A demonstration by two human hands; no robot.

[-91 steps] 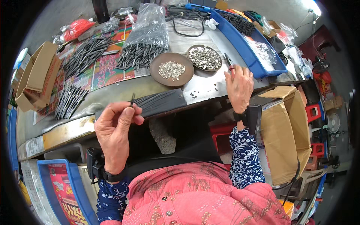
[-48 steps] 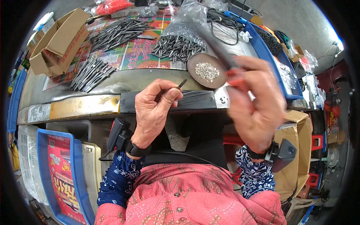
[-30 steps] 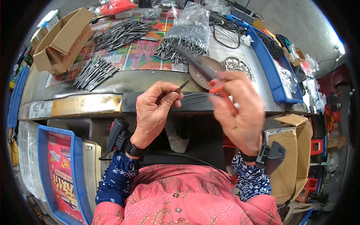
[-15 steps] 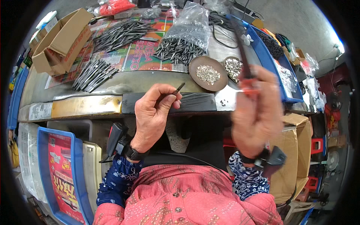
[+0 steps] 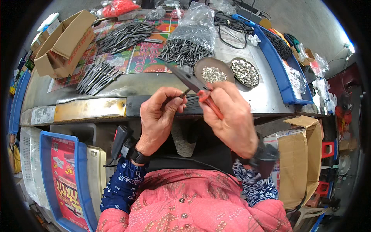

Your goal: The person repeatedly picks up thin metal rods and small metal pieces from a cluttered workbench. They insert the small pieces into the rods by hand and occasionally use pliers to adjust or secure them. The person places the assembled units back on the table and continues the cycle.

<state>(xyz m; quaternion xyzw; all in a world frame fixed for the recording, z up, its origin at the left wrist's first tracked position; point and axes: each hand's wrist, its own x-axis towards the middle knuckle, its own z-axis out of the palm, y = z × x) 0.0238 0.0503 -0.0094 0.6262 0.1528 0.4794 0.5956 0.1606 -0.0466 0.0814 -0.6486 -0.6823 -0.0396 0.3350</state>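
Note:
My left hand (image 5: 156,120) is over the table's front edge, with thumb and forefinger pinched on a short, thin dark rod (image 5: 185,93) whose tip sticks out. My right hand (image 5: 231,120) is wrapped round the red handles of a pair of pliers (image 5: 190,80). Their dark jaws point up and left, passing just above the rod; I cannot tell whether they touch it. Behind the pliers, a brown dish (image 5: 228,69) holds small silvery pieces. To its right stands a dark dish (image 5: 247,86) of rounder shiny metal bits.
Dark rods lie in a large pile (image 5: 127,35), a neater row (image 5: 98,79) and a heap (image 5: 185,53) spilling from a clear bag (image 5: 198,21). Cardboard boxes stand at far left (image 5: 71,46) and lower right (image 5: 295,166). Blue trays flank me (image 5: 82,174), (image 5: 286,91).
My right hand has swung left and brought the pliers from upright at the right to slanting over the rod. The dark dish is uncovered now. My left hand has barely moved.

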